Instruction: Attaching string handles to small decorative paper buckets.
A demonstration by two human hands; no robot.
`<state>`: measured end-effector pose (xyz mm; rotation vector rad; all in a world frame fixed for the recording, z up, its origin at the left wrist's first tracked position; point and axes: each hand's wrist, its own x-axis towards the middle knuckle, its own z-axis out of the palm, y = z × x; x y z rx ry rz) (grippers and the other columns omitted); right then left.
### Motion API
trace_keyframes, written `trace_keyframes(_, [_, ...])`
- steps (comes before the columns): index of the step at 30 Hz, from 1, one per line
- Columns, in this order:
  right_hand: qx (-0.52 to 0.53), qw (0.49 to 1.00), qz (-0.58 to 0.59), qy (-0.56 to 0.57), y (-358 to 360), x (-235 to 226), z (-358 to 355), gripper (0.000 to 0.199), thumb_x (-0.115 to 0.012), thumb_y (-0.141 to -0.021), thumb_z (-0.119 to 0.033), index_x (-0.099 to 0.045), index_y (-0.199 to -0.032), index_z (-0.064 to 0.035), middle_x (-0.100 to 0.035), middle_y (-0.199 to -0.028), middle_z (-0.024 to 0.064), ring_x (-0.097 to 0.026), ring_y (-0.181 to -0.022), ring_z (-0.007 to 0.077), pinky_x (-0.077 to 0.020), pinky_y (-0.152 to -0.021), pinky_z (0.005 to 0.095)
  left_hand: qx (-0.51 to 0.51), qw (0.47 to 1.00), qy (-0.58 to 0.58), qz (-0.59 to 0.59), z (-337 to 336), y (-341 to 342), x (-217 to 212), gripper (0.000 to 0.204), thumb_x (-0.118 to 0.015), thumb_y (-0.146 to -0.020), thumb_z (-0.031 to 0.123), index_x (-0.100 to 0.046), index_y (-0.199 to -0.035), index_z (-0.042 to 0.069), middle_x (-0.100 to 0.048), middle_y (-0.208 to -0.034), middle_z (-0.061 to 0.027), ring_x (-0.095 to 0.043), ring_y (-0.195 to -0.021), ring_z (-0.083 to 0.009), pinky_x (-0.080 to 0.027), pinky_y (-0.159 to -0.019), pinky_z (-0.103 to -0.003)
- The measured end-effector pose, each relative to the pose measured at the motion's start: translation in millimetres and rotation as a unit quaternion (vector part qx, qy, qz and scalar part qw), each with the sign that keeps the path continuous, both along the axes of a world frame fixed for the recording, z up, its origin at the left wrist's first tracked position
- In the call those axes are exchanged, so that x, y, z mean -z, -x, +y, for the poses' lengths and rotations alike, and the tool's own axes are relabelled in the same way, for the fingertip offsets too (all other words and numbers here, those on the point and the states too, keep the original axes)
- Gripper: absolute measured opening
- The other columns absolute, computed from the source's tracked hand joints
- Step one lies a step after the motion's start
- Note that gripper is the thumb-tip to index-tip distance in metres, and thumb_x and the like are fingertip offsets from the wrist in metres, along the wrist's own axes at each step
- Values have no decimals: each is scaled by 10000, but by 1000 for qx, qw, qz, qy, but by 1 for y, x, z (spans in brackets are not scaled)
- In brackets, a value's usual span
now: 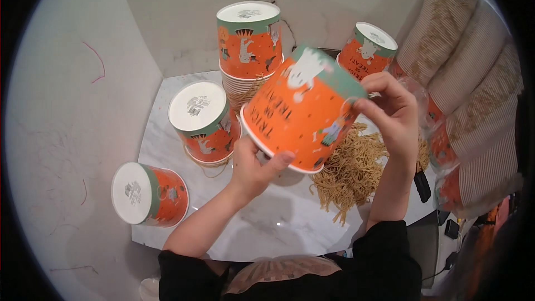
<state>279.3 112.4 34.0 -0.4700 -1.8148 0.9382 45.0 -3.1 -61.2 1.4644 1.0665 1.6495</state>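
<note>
Centre frame, both hands clamp an orange cup (pixel 301 114): left hand (pixel 253 167) at its rim, right hand (pixel 390 111) at its green base, axis tilted, mouth pointing lower left; more orange cups (pixel 249 39) stand inverted behind.

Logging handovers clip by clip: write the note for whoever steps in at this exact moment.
Left hand: grip on the white rim of the orange paper cup, held tilted in the air.
Right hand: grip on that cup's green base end.
On the marble table: a tall upside-down cup stack, three more upturned cups, a pile of tan twine pieces.
Done: cup lifted off the table.
Left: cannot tell from this view; twine untouched.
</note>
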Motion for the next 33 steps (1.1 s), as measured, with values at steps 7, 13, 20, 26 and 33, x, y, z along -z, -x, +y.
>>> trace_keyframes(7, [187, 980, 58, 19, -39, 17, 83, 349, -519, -1087, -310, -658, -1227, -23, -677, -1228, 73, -615, -1126, 135, -473, -961, 295, 48, 976, 73, -198, -30, -6, 27, 309, -690, -955, 60, -626, -1246, -20, -697, -1235, -100, -668, -1078, -142, -542, -922, -307])
trace_keyframes(13, [322, 888, 140, 296, -86, 108, 188, 1009, -491, -934, -771, -206, -1633, -101, -227, -1669, 171, -226, -1536, 327, -236, -1197, 515, 71, 972, 92, -205, -66, 11, 73, 321, -722, -960, 90, -622, -1246, -16, -703, -1232, -103, -670, -1094, -148, -547, -944, -319])
trace_keyframes(20, [323, 891, 72, 311, -85, 132, 201, 1168, -370, -852, -914, -115, -1654, -103, -144, -1686, 228, -160, -1553, 380, -166, -1215, 563, 92, 969, 72, -219, -78, 14, 85, 401, -751, -927, 37, -584, -1288, -10, -696, -1239, -106, -664, -1107, -150, -545, -947, -325])
trace_keyframes(26, [334, 896, 72, 284, -78, 104, 190, 1051, -445, -909, -825, -266, -1615, -67, -321, -1621, 194, -310, -1497, 333, -259, -1184, 498, 186, 969, 53, -151, -83, 12, 75, 450, -698, -901, -102, -552, -1319, -23, -639, -1271, -104, -637, -1157, -165, -525, -996, -333])
trace_keyframes(33, [308, 905, 72, 285, -67, 99, 177, 1050, -412, -914, -827, -204, -1632, -91, -249, -1668, 153, -213, -1539, 325, -157, -1216, 527, 173, 973, 67, -140, -90, 8, 73, 437, -639, -962, -60, -522, -1382, -23, -633, -1277, -96, -639, -1144, -163, -530, -981, -323])
